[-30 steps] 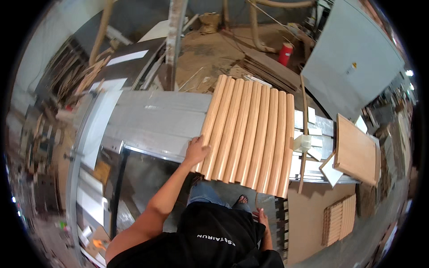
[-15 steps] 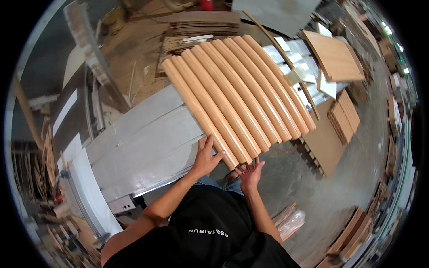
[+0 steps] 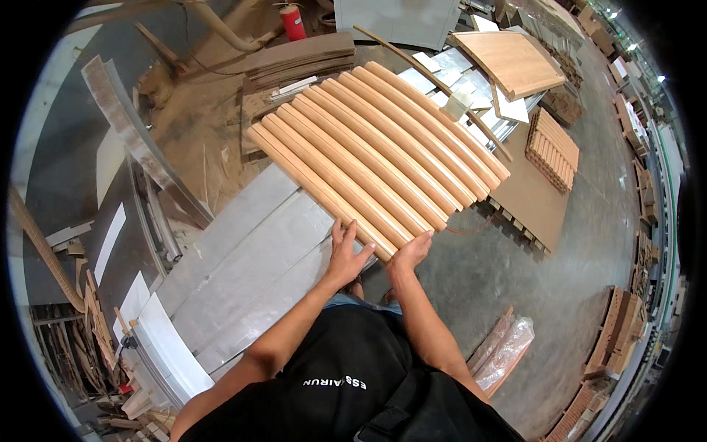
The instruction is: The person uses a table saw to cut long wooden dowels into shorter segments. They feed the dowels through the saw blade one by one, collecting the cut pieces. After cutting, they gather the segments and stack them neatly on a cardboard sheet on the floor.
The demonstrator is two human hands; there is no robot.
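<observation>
A row of several long rounded wooden mouldings point(image 3: 383, 151) lies side by side on a grey metal machine table point(image 3: 250, 258). My left hand point(image 3: 345, 254) rests flat on the table, fingers spread, touching the near end of the leftmost moulding. My right hand point(image 3: 410, 252) presses against the near end faces of the mouldings at the table's edge, fingers together. Neither hand grips anything.
A flat wooden panel point(image 3: 512, 62) lies on a table at the back right. Stacked ribbed wood pieces point(image 3: 554, 147) sit on a brown board on the floor. A red fire extinguisher point(image 3: 292, 20) stands at the back. A plastic-wrapped bundle point(image 3: 504, 353) lies near my right leg.
The view has swung, so the mouldings now run diagonally up and to the right. My right hand has come up against their near ends; my left hand stays at the leftmost one.
</observation>
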